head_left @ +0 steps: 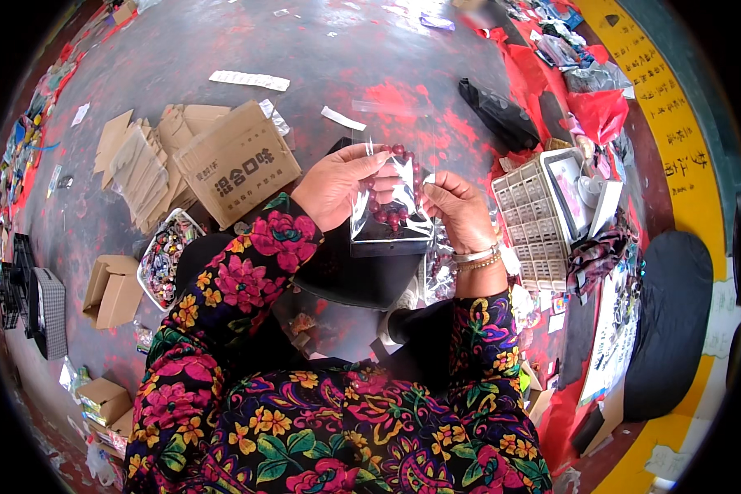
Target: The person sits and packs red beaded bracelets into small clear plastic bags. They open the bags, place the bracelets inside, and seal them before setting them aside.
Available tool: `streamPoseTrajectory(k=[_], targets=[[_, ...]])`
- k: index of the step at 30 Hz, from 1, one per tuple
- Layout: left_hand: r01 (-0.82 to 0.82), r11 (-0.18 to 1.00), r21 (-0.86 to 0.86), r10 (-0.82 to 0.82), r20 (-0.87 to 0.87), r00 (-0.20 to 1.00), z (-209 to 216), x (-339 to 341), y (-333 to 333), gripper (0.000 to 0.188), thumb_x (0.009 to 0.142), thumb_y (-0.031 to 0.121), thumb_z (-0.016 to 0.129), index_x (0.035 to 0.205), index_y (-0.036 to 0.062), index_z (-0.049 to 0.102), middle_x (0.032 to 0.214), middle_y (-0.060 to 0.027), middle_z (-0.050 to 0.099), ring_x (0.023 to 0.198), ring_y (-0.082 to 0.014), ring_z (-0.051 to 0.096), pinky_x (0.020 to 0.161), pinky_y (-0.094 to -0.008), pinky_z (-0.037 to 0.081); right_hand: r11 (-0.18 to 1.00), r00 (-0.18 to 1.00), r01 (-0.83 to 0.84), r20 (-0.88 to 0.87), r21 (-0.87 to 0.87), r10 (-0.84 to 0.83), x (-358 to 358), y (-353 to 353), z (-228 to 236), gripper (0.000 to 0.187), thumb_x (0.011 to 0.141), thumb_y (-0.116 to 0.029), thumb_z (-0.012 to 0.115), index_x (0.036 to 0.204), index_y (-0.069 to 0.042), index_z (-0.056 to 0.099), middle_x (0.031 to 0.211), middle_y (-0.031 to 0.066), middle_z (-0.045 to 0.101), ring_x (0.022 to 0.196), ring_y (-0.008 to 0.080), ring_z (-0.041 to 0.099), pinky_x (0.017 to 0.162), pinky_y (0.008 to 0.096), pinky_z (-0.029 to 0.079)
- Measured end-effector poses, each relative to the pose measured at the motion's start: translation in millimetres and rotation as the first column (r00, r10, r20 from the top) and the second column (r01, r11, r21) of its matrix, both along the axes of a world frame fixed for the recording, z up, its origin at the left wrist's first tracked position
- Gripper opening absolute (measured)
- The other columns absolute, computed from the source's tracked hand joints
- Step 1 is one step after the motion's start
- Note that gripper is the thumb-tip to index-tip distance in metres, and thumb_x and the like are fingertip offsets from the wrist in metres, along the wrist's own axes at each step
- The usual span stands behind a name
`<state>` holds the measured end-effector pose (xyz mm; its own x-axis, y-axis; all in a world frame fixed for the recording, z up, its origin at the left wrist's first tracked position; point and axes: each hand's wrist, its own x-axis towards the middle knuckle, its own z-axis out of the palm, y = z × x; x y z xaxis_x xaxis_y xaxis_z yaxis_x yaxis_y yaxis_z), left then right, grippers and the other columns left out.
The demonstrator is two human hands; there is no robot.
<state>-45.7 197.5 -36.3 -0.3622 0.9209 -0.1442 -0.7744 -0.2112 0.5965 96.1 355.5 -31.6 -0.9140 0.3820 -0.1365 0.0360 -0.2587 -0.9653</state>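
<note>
Centre of view, above the lap: I see both hands raised w/ a clear plastic bag (391, 216) between them. Left hand (333, 185) pinches the bag's upper left edge, thumb and fingers pressed together on the film. Right hand (461, 210) grips the right edge; fingers curl behind the film, so I can't tell exactly how they close. A dark red bead bracelet (393, 188) sits approx. half in the bag mouth, top of the loop poking out above it.

Risks, my judgement:
- Bracelet not fully seated; if either pinch slackens, the beads can tip out and drop to the lap or the red-stained floor (305, 49).
- Film is thin and slick; a one-sided pull may close the mouth or crease it, snagging the beads.
- Glare on the plastic hides the lower seam; can't confirm it's sealed.

Surroundings: printed cardboard box (239, 163) just left of the hands, tray of mixed small items (166, 255) below it, white grid tray (535, 226) near the right wrist, black cushion (671, 313) far right.
</note>
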Motion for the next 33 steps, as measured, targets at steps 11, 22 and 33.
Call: streamPoseTrajectory(k=[11, 22, 33], targets=[[0.017, 0.997, -0.073, -0.025, -0.101, 0.995, 1.3, 6.5, 0.0, 0.020, 0.090, 0.012, 0.052, 0.106, 0.0013, 0.057, 0.085, -0.0043, 0.059, 0.081, -0.0142, 0.059, 0.076, -0.0311, 0.051, 0.979, 0.994, 0.098, 0.065, -0.181, -0.087, -2.6, -12.1, 3.2, 0.020, 0.080, -0.010, 0.066, 0.098, -0.002, 0.063, 0.084, 0.0021, 0.065, 0.071, 0.0083, 0.059, 0.059, 0.0194, 0.047], [-0.038, 0.999, -0.028, 0.032, -0.187, 0.982, 10.6, 0.5, -1.6, 0.027, 0.089, 0.010, 0.052, 0.115, -0.0001, 0.052, 0.109, -0.0105, 0.057, 0.102, -0.0200, 0.056, 0.083, -0.0307, 0.049, 0.994, 1.000, 0.021, -0.014, -0.110, -0.022, -1.0, -12.1, 1.1, 0.021, 0.078, -0.007, 0.066, 0.098, -0.001, 0.064, 0.085, 0.0018, 0.064, 0.068, 0.0081, 0.056, 0.061, 0.0198, 0.046], [-0.099, 0.989, 0.111, 0.129, -0.309, 0.942, 22.4, 1.5, -5.4, 0.037, 0.095, 0.023, 0.041, 0.120, -0.0041, 0.046, 0.117, -0.0209, 0.053, 0.108, -0.0254, 0.053, 0.091, -0.0360, 0.044, 0.997, 1.000, -0.019, -0.022, -0.069, 0.018, -2.3, -13.8, -7.1, 0.022, 0.078, -0.006, 0.067, 0.098, 0.000, 0.063, 0.084, 0.0033, 0.064, 0.070, 0.0095, 0.058, 0.061, 0.0211, 0.047]])
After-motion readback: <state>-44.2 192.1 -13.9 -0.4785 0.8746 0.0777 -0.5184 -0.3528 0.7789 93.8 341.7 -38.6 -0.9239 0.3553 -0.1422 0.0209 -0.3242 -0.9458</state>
